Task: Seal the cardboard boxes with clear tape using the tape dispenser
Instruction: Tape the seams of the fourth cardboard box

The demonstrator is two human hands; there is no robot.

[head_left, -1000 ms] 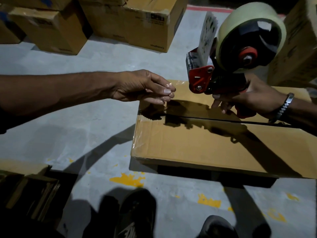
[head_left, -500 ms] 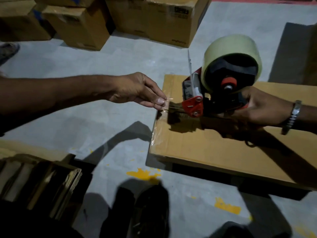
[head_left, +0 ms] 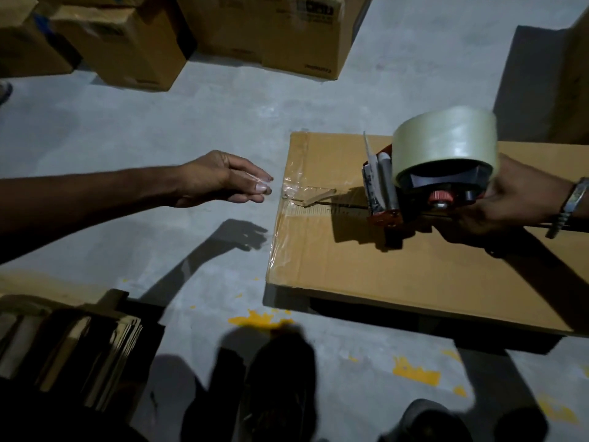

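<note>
A flat cardboard box (head_left: pixel 382 269) lies on the grey floor at centre right, its middle seam running left to right. My right hand (head_left: pixel 513 202) grips the handle of the red and black tape dispenser (head_left: pixel 392 199), which sits on the seam with its roll of clear tape (head_left: pixel 446 138) on top. A crinkled strip of clear tape (head_left: pixel 306 199) runs along the seam from the box's left edge to the dispenser's mouth. My left hand (head_left: pixel 229 180) hovers just left of that edge with fingers nearly straight, holding nothing.
Several closed cardboard boxes (head_left: pixel 271 33) stand along the back, and another box (head_left: pixel 570 84) rises at the far right. A stack of flattened cardboard (head_left: pixel 73 346) lies at lower left. My shoes (head_left: pixel 277 387) and yellow paint marks (head_left: pixel 261 320) are at the bottom.
The dispenser came down onto the box and moved right along the seam, leaving tape behind it. My left hand let go of the tape end and now sits just off the box's left edge.
</note>
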